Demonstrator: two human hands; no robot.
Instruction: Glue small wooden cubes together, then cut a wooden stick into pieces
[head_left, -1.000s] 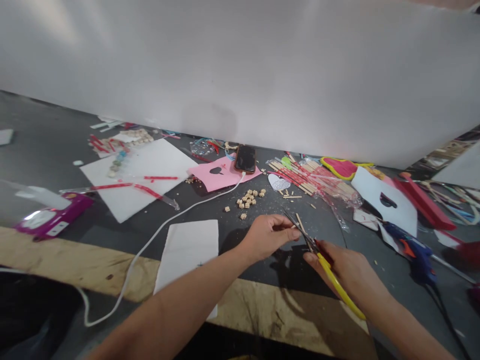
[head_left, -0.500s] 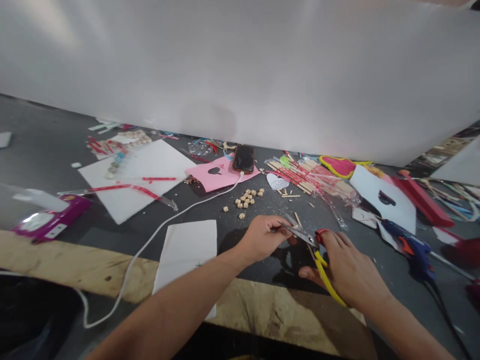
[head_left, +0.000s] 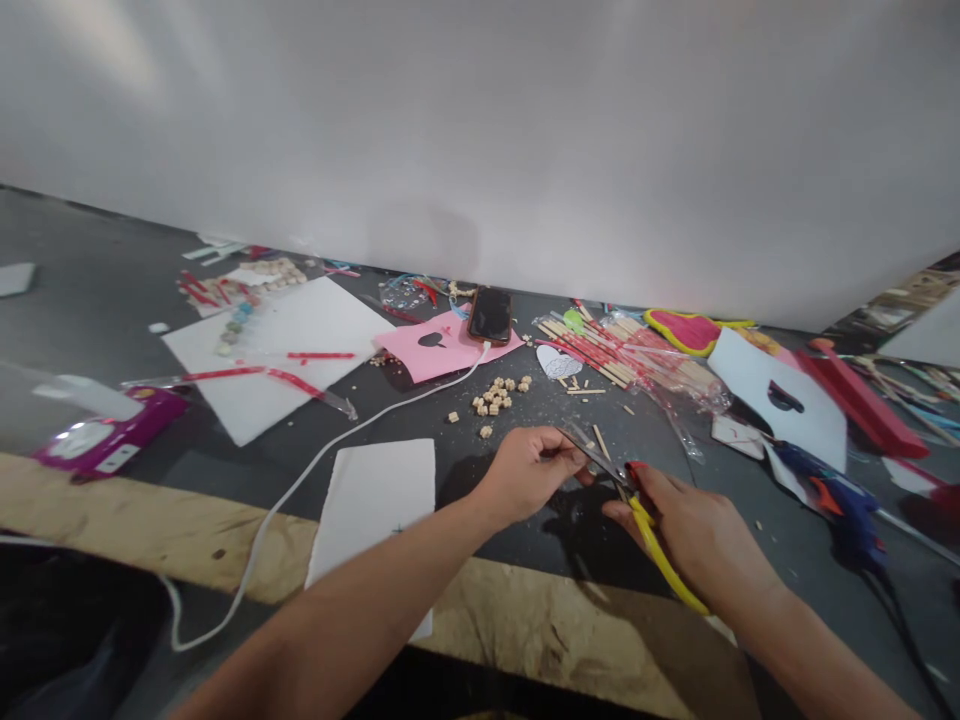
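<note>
My right hand (head_left: pixel 690 530) is closed on the handles of a pair of scissors (head_left: pixel 646 535) with yellow and red grips. The blades point left and reach the fingertips of my left hand (head_left: pixel 525 470). Those fingers are pinched together beside the blades, and whatever they hold is too small and hidden to name. A thin wooden stick (head_left: pixel 600 440) shows just behind the blades. Beyond my left hand, several small pale wooden clusters (head_left: pixel 495 398) lie on the dark tabletop. Short cut stick pieces (head_left: pixel 585 391) lie near a white paper heart (head_left: pixel 557 362).
A phone (head_left: pixel 490 315) on pink paper (head_left: pixel 416 358) trails a white cable (head_left: pixel 330 455) across the table. Bundled sticks (head_left: pixel 592 345) in plastic lie ahead. On the right are a blue glue gun (head_left: pixel 832 495) and a red bar (head_left: pixel 862 400); left, a purple device (head_left: pixel 112 435).
The scissor blades have come closer together, and my right thumb has moved up toward the fingers. My left hand stays pinched at nearly the same spot. The view has shifted slightly.
</note>
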